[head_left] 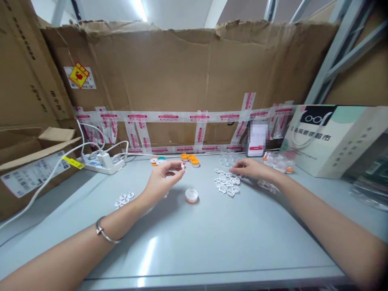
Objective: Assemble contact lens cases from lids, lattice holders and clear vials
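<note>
Between the thumb and index finger of my left hand (pixel 166 178) is a small white plastic part (pixel 183 166), held raised above the table. My right hand (pixel 248 167) bends down to the upper right edge of a pile of flat white openwork plastic pieces (pixel 224 184). Its fingers are pinched together there; whether a piece is between them is hidden. On the table between the hands stands a round white cap with an orange lower rim (pixel 191 196). Several white discs with upright stems (pixel 124 199) lie left of my left forearm.
Orange rings (pixel 190 158) and clear plastic cups (pixel 227 157) stand at the back. A phone (pixel 257 139) leans against the cardboard wall (pixel 182 72). Bagged parts (pixel 279 161) and a printed carton (pixel 327 139) are right; a power strip (pixel 103 163) with white cables is left.
</note>
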